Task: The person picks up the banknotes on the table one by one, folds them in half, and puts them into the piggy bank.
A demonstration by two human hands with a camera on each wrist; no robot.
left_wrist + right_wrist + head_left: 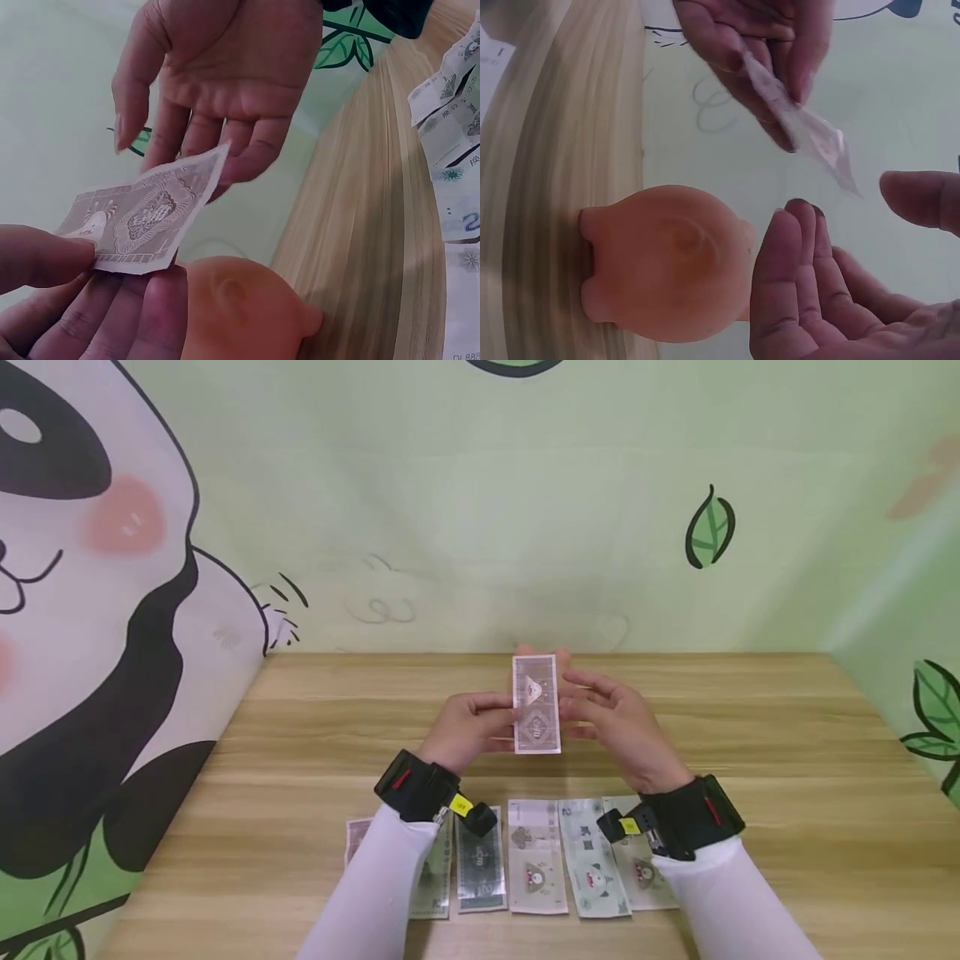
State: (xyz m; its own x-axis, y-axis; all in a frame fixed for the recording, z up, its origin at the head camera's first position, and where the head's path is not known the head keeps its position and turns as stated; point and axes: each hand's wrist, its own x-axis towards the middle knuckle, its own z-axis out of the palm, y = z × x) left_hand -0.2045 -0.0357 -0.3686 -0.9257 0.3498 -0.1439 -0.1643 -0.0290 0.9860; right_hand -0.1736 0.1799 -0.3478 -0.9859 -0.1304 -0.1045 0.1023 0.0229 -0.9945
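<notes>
Banknote [536, 703] hung above the table [787, 735], pinched at one end between my left hand's [471, 731] thumb and fingers [120, 311], right over the orange piggy bank [664, 262]. My right hand [618, 727] was relaxed with its fingers spread, fingertips just beside the note's free end. It looked thin, light and limp, easily creased, so I judged a hold at both short ends best. More notes [536, 856] lay in a row near my wrists.
</notes>
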